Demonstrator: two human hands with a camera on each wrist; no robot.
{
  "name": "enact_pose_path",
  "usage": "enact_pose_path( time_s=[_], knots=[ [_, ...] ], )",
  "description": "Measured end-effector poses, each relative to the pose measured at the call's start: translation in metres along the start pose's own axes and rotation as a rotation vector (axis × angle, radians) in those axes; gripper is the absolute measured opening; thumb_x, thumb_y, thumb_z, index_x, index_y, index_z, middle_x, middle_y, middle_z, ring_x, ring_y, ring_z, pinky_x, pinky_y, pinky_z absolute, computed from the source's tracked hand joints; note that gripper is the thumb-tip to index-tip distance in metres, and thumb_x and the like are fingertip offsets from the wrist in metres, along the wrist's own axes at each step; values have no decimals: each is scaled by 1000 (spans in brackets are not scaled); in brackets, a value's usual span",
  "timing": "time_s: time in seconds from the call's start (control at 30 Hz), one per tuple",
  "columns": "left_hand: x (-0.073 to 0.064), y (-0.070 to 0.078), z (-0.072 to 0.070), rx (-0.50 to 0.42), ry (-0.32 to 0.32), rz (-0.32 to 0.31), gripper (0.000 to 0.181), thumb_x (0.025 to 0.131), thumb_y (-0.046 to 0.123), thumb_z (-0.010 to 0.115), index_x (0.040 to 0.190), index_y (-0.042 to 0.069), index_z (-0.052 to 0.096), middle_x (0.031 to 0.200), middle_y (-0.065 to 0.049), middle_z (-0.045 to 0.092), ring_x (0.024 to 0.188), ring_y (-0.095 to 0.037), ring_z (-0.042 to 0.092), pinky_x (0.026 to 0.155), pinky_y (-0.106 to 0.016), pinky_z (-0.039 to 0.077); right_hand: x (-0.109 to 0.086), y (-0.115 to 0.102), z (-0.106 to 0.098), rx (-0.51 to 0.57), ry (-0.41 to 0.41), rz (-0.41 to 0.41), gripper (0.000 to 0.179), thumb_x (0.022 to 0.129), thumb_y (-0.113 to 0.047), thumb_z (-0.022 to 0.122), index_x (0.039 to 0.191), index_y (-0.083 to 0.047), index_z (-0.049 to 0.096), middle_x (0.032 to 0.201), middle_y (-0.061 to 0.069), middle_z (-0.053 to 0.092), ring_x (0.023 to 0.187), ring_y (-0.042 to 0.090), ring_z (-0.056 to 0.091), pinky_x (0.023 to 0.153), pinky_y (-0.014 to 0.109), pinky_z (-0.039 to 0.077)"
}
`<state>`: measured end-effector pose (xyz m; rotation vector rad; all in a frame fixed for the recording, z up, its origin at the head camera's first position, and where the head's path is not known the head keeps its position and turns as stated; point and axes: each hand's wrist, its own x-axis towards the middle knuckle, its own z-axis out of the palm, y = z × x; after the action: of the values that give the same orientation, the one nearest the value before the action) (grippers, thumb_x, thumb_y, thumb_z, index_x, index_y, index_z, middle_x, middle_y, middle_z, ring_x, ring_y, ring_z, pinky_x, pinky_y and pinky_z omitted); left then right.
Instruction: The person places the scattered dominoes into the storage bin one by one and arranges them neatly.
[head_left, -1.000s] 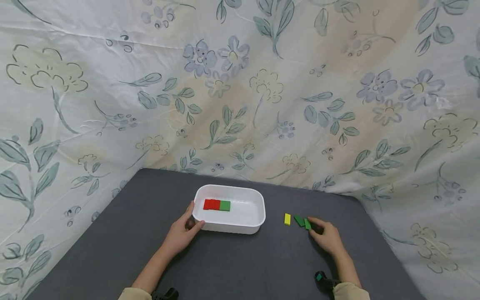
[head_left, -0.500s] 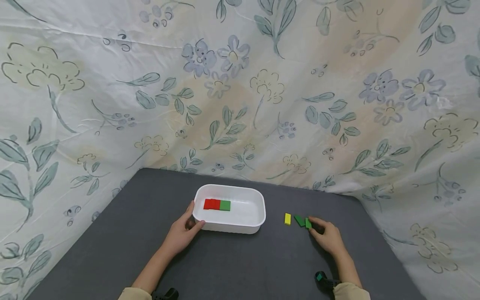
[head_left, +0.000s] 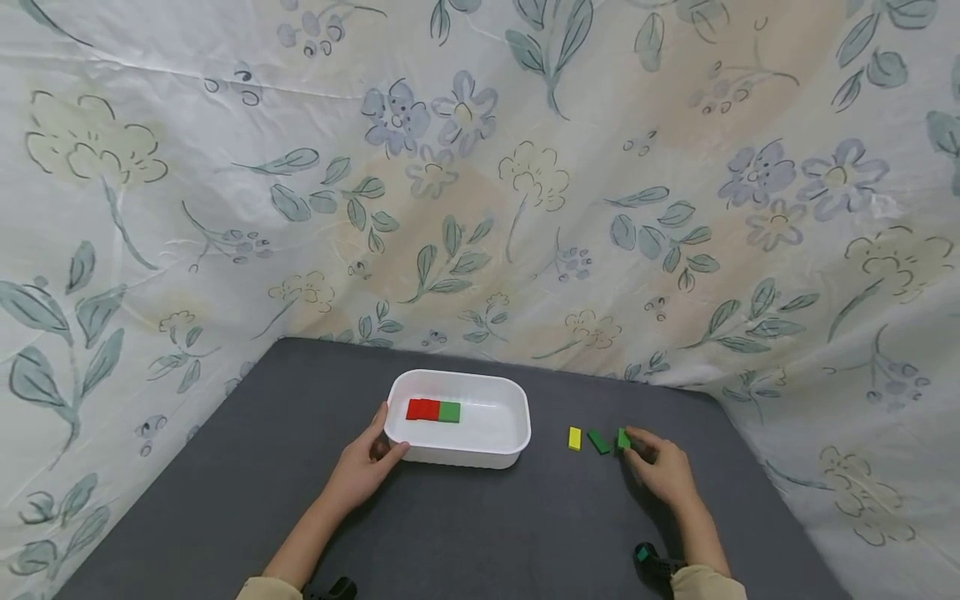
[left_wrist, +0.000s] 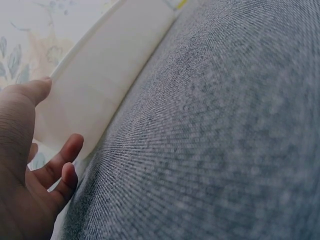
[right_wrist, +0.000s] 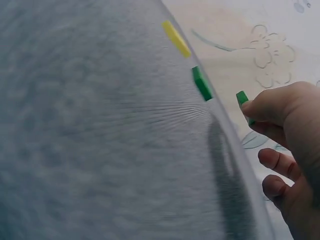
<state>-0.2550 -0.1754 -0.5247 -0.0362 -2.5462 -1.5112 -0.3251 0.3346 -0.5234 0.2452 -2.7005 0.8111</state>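
Note:
My left hand (head_left: 362, 471) grips the left end of a white plastic box (head_left: 461, 457), thumb at the near side and fingers round the end. Inside the box, red blocks (head_left: 423, 409) lie in a row with a green block (head_left: 449, 412). My right hand (head_left: 667, 475) pinches a small flat green block (head_left: 623, 437) between thumb and fingertips. In the right wrist view this green block (right_wrist: 242, 97) stands up from the fingertips, above the tabletop. To its left lie another green block (head_left: 598, 442), tilted, and a yellow block (head_left: 574, 439).
A dark grey cloth-covered table (head_left: 480, 533) lies under everything. Behind it hangs a floral curtain (head_left: 480, 208). Dark straps with devices sit at both wrists, the right device (head_left: 651, 560) showing a teal patch.
The right hand has lifted the green block off its neighbour and moved slightly right with it. The left hand and the box have stayed put.

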Motion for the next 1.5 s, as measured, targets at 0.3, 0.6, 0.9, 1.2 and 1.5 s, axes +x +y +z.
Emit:
enact_pose_path(
  time_s=[0.3,0.6,0.9,1.2,1.5],
  knots=[
    [0,0,1,-1,-4,-11,91,98,33,78,169,11,26,99,-7,61,79,-17,51,64,-26,42,5,-25,-25,-15,139,-105,40,98,-12,77,137,-4,71,125,21,72,81,29,55,59,33,38],
    [0,-4,-1,-4,-9,-14,91,98,34,79,169,13,26,91,-4,59,80,-17,51,63,-26,43,4,-51,-41,-41,217,-184,40,97,-11,77,136,-5,72,138,21,68,85,27,57,58,29,38],
    [-4,-6,-5,-7,-15,-5,91,98,33,79,169,13,26,93,-5,60,79,-17,52,63,-26,43,-4,-65,-35,-41,188,-174,40,97,-11,77,137,-5,71,138,21,68,89,34,60,60,30,39],
    [-15,-9,6,-31,2,39,89,98,31,79,168,11,28,121,-12,67,77,-16,53,64,-25,44,-16,-67,-20,-28,156,-212,39,97,-10,77,135,-4,72,135,20,70,88,30,59,61,31,41],
    [-32,-10,14,-37,40,40,90,98,31,79,169,11,27,96,-5,63,76,-16,53,64,-26,44,-12,-76,-3,23,123,-262,40,98,-11,77,137,-7,72,136,17,70,88,29,58,59,29,39]
  ],
)
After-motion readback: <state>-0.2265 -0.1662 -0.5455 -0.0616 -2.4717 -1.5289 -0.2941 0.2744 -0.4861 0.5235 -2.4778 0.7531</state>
